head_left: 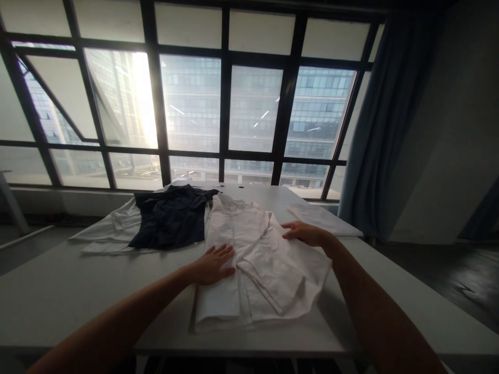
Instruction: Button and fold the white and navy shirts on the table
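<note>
A white shirt (259, 249) lies partly folded on the white table, one sleeve slanting across its front and its lower right edge raised a little. My left hand (214, 265) rests flat on the left part of the shirt, fingers spread. At the shirt's upper right edge, my right hand (306, 232) has its thumb and fingers close together on the cloth. The fabric between those fingertips is hard to make out.
A dark navy garment (169, 218) lies left of the shirt, on top of other white clothing (111, 224). White folded cloth (323, 221) lies at the right on the table (70, 291). Behind stand large windows (191, 104) and a blue curtain (378, 140).
</note>
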A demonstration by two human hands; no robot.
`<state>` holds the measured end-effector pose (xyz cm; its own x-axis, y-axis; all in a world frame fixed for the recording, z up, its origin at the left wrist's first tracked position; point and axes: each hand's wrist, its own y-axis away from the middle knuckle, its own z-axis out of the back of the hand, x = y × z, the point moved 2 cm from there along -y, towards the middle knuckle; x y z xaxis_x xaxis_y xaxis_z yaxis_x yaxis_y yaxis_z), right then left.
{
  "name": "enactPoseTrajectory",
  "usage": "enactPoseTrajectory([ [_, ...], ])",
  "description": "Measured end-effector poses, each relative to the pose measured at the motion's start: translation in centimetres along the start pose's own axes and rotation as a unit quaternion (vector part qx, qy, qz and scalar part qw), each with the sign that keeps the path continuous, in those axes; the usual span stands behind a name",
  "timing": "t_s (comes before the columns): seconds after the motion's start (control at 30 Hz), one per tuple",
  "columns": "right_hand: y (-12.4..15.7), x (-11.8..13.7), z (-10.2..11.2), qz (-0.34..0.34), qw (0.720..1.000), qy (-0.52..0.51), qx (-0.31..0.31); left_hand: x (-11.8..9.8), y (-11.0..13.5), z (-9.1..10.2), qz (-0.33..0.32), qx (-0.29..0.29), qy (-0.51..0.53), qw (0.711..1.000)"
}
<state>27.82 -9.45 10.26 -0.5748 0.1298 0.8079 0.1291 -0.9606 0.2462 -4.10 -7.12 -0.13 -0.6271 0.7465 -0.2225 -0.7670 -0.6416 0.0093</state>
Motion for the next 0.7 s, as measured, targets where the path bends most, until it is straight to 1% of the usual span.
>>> enactPoseTrajectory([
  [0.07, -0.3, 1.5, -1.9, 0.047, 0.998, -0.031, 0.024, -0.1, -0.1, 0.1, 0.008, 0.003, 0.002, 1.0],
  [0.13, -1.0, 2.5, -4.2, 0.074, 0.997, -0.02, 0.015, -0.2, -0.1, 0.3, 0.013, 0.002, 0.007, 1.0],
  [0.2, -1.9, 3.0, -7.0, 0.078, 0.997, 0.016, -0.004, -0.2, -0.1, 0.4, 0.011, -0.002, 0.01, 1.0],
  [0.3, -2.8, 3.1, -11.0, 0.084, 0.994, 0.064, 0.003, -0.3, -0.2, 0.4, 0.008, -0.011, 0.011, 1.0],
  [0.4, -3.1, 2.9, -13.7, 0.087, 0.988, 0.127, 0.025, -0.4, -0.2, 0.4, 0.008, -0.011, 0.013, 1.0],
  [0.47, -3.1, 2.8, -14.4, 0.085, 0.984, 0.151, 0.035, -0.5, -0.2, 0.6, 0.012, -0.011, 0.019, 1.0],
  [0.53, -3.0, 2.8, -14.6, 0.083, 0.985, 0.141, 0.05, -0.6, -0.1, 0.8, 0.015, -0.011, 0.027, 0.999],
  [0.63, -2.7, 2.9, -14.3, 0.09, 0.984, 0.092, 0.122, -0.9, 0.1, 1.3, 0.007, -0.027, 0.034, 0.999],
  [0.7, -2.5, 3.0, -13.8, 0.101, 0.979, 0.08, 0.16, -1.4, 0.3, 1.7, -0.021, -0.058, 0.037, 0.997],
])
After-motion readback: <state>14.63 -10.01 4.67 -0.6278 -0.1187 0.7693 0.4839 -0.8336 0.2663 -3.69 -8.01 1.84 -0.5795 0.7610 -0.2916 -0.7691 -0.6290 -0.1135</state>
